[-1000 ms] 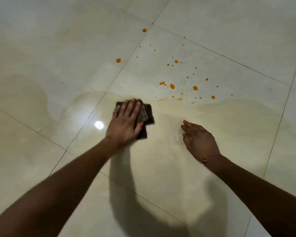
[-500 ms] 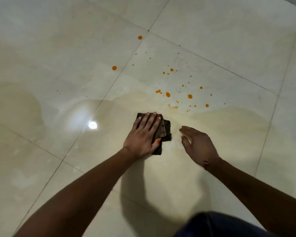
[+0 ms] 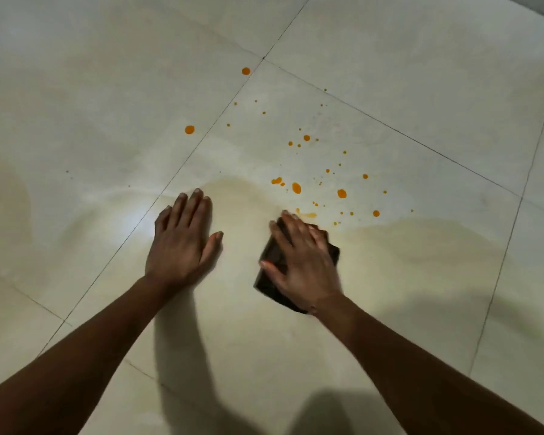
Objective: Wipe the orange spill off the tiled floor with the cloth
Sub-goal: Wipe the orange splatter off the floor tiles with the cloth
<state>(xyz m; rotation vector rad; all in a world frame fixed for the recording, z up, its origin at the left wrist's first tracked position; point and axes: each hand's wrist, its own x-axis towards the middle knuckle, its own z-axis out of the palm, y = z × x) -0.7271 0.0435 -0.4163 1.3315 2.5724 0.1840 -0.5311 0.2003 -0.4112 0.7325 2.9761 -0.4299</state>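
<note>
Now right hand (image 3: pixel 305 262), fingers (image 3: pixel 291 227) straight, atop folded cloth (image 3: pixel 266 282); left hand (image 3: pixel 179 243) likewise on glossy tile (image 3: pixel 107 120).

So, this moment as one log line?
right hand presses cloth | left hand flat on floor | orange drops unwiped ahead

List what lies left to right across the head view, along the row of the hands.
Light glare → left hand → right hand, pressing the cloth beneath it → yellowish wet smear.
</note>
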